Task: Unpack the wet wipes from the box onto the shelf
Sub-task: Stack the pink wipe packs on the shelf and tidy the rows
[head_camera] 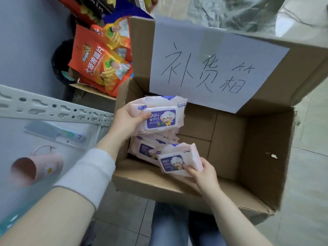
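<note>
An open cardboard box (pixel 248 157) stands on the floor in front of me. My left hand (pixel 124 119) grips a pink pack of baby wipes (pixel 159 112) by its left end, lifted over the box's left side. My right hand (pixel 204 173) holds a second pink pack (pixel 177 158) near the box's front wall, thumb on its purple lid. More wipes packs (pixel 143 150) lie in the box's left part beneath both held packs. The white shelf (pixel 53 109) is at the left, with its perforated rail running across.
On the shelf lie a pink cup (pixel 35 167) on its side and a packaged comb (pixel 56 134). Orange chip bags (pixel 99 68) fill another carton behind the shelf. A white paper label (pixel 213 68) with handwriting is taped to the raised box flap. Tiled floor lies right.
</note>
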Demonstrator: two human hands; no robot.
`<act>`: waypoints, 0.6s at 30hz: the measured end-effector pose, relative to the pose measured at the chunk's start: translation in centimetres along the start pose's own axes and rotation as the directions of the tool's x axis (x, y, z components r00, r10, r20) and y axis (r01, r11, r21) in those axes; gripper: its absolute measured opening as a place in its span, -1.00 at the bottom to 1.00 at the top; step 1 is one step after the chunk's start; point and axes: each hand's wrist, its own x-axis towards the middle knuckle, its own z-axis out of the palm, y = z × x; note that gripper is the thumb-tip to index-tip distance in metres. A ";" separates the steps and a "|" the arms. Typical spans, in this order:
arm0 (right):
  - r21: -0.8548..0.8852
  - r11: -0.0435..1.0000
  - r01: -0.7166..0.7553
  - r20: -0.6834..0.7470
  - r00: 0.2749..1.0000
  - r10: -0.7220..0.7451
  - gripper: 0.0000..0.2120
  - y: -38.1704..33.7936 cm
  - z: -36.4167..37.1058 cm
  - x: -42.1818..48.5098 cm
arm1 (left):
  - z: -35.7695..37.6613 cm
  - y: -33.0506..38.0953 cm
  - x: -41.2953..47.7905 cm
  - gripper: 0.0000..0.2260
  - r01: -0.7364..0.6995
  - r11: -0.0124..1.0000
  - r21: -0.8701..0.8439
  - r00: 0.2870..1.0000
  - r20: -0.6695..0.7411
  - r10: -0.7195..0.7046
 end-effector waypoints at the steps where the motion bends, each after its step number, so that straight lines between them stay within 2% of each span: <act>1: 0.008 1.000 0.017 -0.023 1.000 -0.017 -0.81 -0.2 -1.3 -0.9 | -0.6 0.9 -1.6 -0.67 -0.035 0.999 -0.024 0.998 -0.043 0.034; 5: 0.079 0.991 0.112 -0.012 0.994 -0.112 -0.75 -1.9 -5.8 -5.5 | -2.9 3.2 -9.6 -0.65 -0.123 0.992 -0.017 0.969 -0.218 0.116; 7: 0.103 0.988 0.117 0.038 0.992 -0.121 -0.73 -2.5 -7.8 -8.0 | -4.0 3.2 -14.1 -0.65 -0.129 0.988 -0.080 0.956 -0.274 0.103; 9: 0.132 0.983 0.125 0.104 0.985 -0.139 -0.59 -2.6 -9.5 -10.8 | -4.8 3.0 -19.0 -0.65 -0.157 0.976 -0.153 0.942 -0.318 0.102; 11: 0.155 0.977 0.145 0.173 0.970 -0.172 -0.35 -2.6 -10.9 -13.9 | -5.8 2.4 -24.0 -0.71 -0.205 0.947 -0.248 0.921 -0.375 0.101; 12: 0.152 0.975 0.163 0.213 0.958 -0.194 -0.31 -2.5 -11.5 -15.7 | -6.3 2.1 -26.4 -0.75 -0.223 0.924 -0.312 0.913 -0.399 0.086; 14: 0.156 0.966 0.206 0.286 0.927 -0.244 -0.43 -2.3 -12.6 -19.6 | -7.7 1.6 -31.4 -0.80 -0.258 0.873 -0.414 0.898 -0.435 0.059; 15: 0.155 0.962 0.223 0.313 0.913 -0.262 -0.46 -2.3 -13.0 -21.5 | -8.6 1.5 -33.9 -0.75 -0.279 0.849 -0.449 0.888 -0.458 0.049; 17: 0.145 0.956 0.254 0.372 0.882 -0.290 -0.42 -2.4 -13.3 -25.0 | -10.7 1.1 -38.6 -0.59 -0.320 0.821 -0.473 0.863 -0.502 0.047; 18: 0.151 0.952 0.268 0.399 0.864 -0.307 -0.35 -2.4 -13.2 -26.6 | -12.0 0.8 -40.7 -0.65 -0.362 0.801 -0.476 0.843 -0.534 0.063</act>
